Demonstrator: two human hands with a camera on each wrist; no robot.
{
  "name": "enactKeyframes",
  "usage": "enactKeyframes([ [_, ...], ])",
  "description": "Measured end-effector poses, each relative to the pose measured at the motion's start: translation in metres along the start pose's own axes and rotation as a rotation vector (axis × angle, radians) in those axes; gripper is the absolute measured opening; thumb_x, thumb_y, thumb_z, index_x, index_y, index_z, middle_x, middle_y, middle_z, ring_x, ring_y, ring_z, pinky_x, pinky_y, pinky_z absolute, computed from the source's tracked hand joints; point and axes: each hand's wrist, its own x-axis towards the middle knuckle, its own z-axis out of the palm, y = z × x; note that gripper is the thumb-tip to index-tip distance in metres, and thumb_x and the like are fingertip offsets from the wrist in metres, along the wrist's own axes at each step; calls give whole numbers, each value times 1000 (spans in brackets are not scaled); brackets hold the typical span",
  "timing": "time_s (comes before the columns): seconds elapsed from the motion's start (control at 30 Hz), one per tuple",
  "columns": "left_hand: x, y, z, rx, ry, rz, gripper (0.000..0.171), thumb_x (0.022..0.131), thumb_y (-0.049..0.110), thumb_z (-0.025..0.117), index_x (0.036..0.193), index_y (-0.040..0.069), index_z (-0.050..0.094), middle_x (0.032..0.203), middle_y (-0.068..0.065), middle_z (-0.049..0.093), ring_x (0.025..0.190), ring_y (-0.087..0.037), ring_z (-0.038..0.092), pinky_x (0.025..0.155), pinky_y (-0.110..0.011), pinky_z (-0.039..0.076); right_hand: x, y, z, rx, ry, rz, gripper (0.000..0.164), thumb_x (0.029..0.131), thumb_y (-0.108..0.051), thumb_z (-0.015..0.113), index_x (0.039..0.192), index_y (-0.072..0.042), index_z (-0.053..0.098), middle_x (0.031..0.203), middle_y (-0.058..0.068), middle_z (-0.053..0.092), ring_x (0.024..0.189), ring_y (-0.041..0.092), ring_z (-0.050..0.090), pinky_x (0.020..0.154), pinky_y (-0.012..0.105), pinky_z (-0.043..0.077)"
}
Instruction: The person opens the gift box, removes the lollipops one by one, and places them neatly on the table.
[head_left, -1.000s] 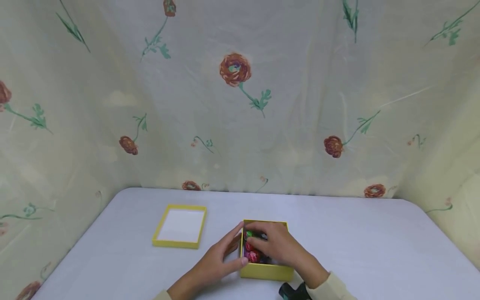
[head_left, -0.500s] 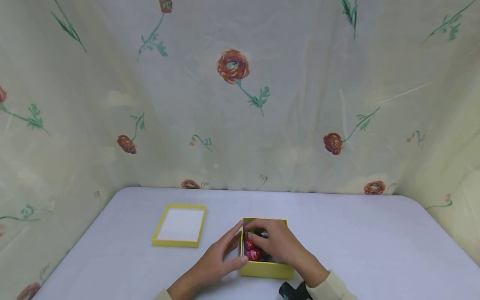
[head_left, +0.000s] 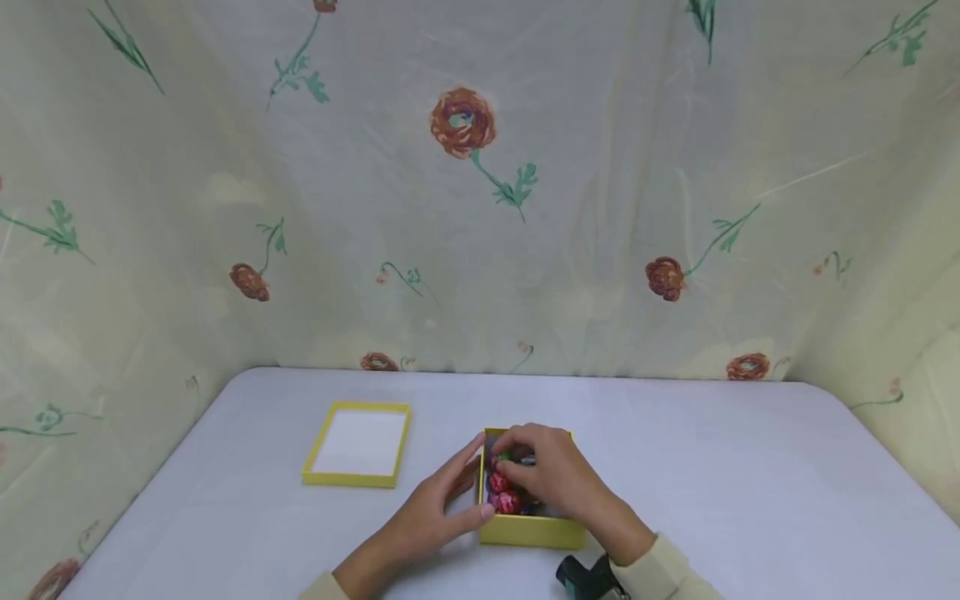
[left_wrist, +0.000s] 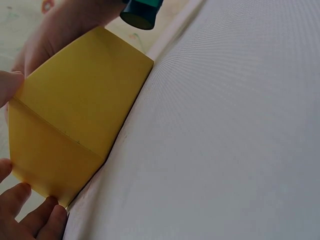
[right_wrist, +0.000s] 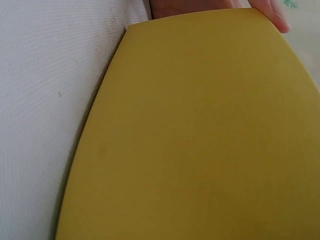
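Note:
A yellow box (head_left: 531, 532) stands on the white table in the head view, its top uncovered. Inside lie several shiny wrapped candies (head_left: 506, 502), red ones showing at the near left. My right hand (head_left: 557, 477) reaches in from above with curled fingers, thumb and forefinger pinching at a candy with a green wrapper (head_left: 503, 457), mostly hidden by the fingers. My left hand (head_left: 429, 510) lies along the box's left side, fingers extended, thumb at the near left corner. In the left wrist view its fingertips (left_wrist: 20, 192) touch the yellow wall. The right wrist view shows mostly the box's outer wall (right_wrist: 190, 125).
To the left, a yellow-rimmed box lid (head_left: 348, 479) lies with its white inside up on the tablecloth (head_left: 712, 483). A black wrist device (head_left: 588, 577) shows below my right wrist. Flowered curtain (head_left: 570, 275) surrounds the table on the back and sides.
The head view has tilted slightly, so everything sits a little higher. My right fingers have shifted slightly over the candies; my left hand stays against the box.

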Motion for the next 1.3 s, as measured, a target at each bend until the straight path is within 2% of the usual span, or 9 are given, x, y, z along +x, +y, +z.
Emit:
enactKeyframes([
  [0.2, 1, 2, -1, -4, -3, 0, 78, 93, 24, 65, 155, 28, 18, 158, 4, 21, 139, -16, 33, 114, -33, 32, 0, -2, 0, -4, 27, 15, 10, 87, -14, 72, 95, -19, 70, 99, -3, 67, 89, 13, 67, 81, 37, 59],
  [0.53, 2, 3, -1, -8, -9, -35, 76, 93, 25, 64, 154, 32, 19, 158, 5, 21, 139, -15, 33, 114, -31, 31, 0, -1, 0, -37, 39, 44, 19, 86, -15, 73, 105, -16, 72, 99, -3, 66, 86, 11, 66, 79, 36, 59],
  [0.7, 2, 2, 0, -11, -9, -23, 76, 93, 23, 64, 154, 31, 19, 158, 4, 21, 139, -16, 33, 114, -31, 32, 0, 0, 0, -33, 40, 42, 18, 86, -14, 73, 104, -14, 73, 101, 0, 66, 89, 15, 67, 80, 38, 59],
  [0.9, 2, 3, 0, -7, -5, -26, 77, 93, 24, 64, 154, 31, 18, 158, 5, 21, 139, -16, 33, 114, -32, 31, 0, -1, 0, -11, 37, 34, 18, 86, -12, 72, 103, -17, 72, 103, 0, 70, 91, 13, 67, 84, 41, 58],
  [1.13, 1, 2, -1, -8, -3, -22, 78, 93, 23, 65, 155, 31, 18, 158, 4, 21, 139, -17, 33, 114, -33, 31, 0, -1, 0, -12, 29, 24, 17, 86, -14, 72, 103, -18, 71, 101, -2, 69, 85, 9, 66, 78, 35, 59],
  [1.3, 0, 2, 0, -3, -1, -36, 78, 93, 25, 64, 154, 32, 18, 158, 4, 21, 139, -16, 33, 114, -32, 31, -1, 0, -2, 26, 30, -2, 19, 86, -11, 72, 104, -17, 71, 101, -2, 69, 86, 12, 67, 79, 34, 60],
])
